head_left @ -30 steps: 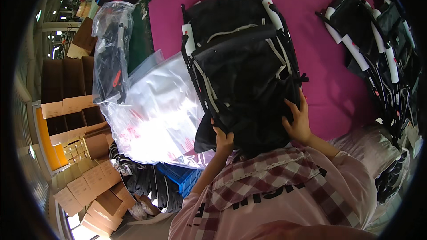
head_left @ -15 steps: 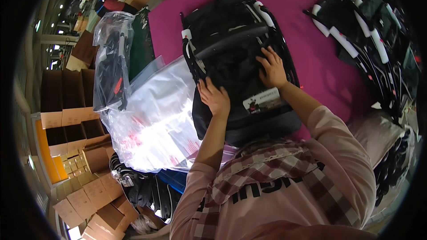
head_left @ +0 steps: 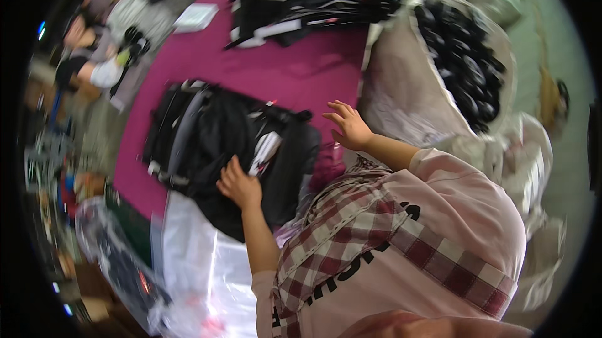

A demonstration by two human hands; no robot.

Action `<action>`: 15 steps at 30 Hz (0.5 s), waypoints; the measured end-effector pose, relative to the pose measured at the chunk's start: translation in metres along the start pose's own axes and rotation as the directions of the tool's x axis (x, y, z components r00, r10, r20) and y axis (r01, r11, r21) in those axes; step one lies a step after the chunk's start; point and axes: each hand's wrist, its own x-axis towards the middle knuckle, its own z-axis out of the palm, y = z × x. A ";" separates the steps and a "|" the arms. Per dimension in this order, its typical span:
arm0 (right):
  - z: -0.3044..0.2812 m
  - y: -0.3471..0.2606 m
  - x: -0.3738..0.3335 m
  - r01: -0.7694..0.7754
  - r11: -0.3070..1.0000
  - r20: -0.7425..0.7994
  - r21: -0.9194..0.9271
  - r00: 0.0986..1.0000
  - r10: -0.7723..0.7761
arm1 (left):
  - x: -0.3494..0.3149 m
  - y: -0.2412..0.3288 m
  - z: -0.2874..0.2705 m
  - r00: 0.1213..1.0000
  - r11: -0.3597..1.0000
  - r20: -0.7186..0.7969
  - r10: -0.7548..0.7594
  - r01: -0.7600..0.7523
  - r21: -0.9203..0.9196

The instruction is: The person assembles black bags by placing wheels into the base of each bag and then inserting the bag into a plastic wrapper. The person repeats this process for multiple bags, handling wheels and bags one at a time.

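A folded black stroller (head_left: 216, 125) with a tubular frame and loose dark fabric lies on the purple-covered table (head_left: 251, 71). A white printed card (head_left: 265, 152) rests on its fabric. My left hand (head_left: 240, 185) lies on the black fabric beside the card, fingers spread and nothing gripped. Off to the right of the stroller, my right hand (head_left: 348, 126) hangs in the air with its fingers apart, holding nothing. The view is slightly smeared by motion.
Several folded frames with white padding (head_left: 301, 9) are piled at the table's far side. A large sack of black wheels (head_left: 464, 65) stands on the right. Clear plastic bags (head_left: 194, 256) lie at the near left. Another person (head_left: 94, 56) is at the upper left.
The view has swung to the right, bringing the sack of wheels into sight. My right hand has come off the stroller; my left hand is still on its fabric.
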 end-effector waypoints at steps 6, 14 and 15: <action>-0.145 0.066 -0.053 -0.228 0.951 -0.406 -0.208 0.905 0.128 | -0.005 0.017 -0.004 0.999 1.000 0.049 -0.006 0.007 -0.017; -0.239 0.219 -0.091 -0.685 0.673 -0.627 -0.279 0.661 0.413 | 0.002 0.106 -0.002 0.974 0.995 -0.206 -0.094 0.084 -0.059; -0.251 0.247 -0.088 -0.724 0.632 -0.641 -0.276 0.629 0.440 | 0.002 0.120 -0.004 0.972 0.992 -0.211 -0.098 0.078 -0.102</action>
